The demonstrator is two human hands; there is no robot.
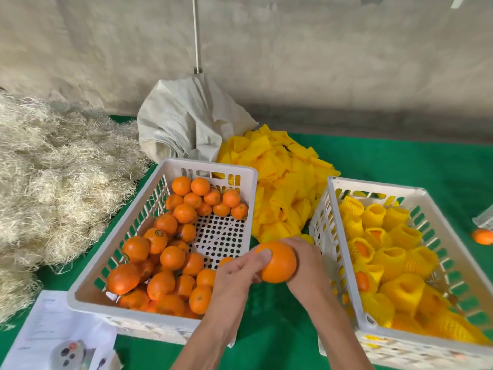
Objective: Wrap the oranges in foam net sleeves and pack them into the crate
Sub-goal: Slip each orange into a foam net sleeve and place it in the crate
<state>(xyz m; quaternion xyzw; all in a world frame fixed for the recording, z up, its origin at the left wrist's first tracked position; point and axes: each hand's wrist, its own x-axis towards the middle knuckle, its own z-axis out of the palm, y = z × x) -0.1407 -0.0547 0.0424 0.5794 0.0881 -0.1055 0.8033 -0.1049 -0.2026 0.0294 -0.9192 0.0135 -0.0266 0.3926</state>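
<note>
Both hands hold one bare orange (277,263) between two crates
Left hand (240,271) and right hand (304,260) grip it

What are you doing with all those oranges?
A person is holding one bare orange with both hands, the left hand and the right hand, between two white crates. The left crate holds unwrapped oranges. The right crate holds oranges already in yellow foam sleeves. A pile of loose sleeves lies behind. This orange has no sleeve yet.
</note>
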